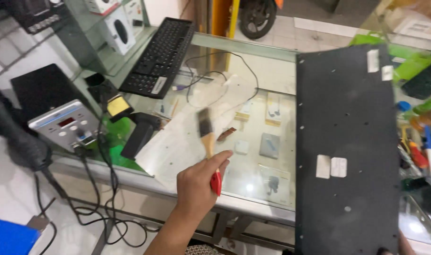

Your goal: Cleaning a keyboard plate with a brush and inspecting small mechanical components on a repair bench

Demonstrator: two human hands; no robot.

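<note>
My left hand (196, 186) grips a small paintbrush (206, 130) by its red-tipped wooden handle, bristles up and blurred, above a glass counter (253, 189). A large black flat panel (347, 118) with small holes and white stickers stands upright at the right. At the bottom right corner my right hand (404, 246) holds the panel's lower edge, with only the fingertips showing. The brush is left of the panel and not touching it.
A black keyboard (161, 54) lies at the back of the counter with a cable looping beside it. A grey rework station (59, 123) with a black handpiece (12, 132) and hanging cables stands at the left. A white sheet (173, 151) lies on the glass. Tools and green items (418, 141) crowd the right.
</note>
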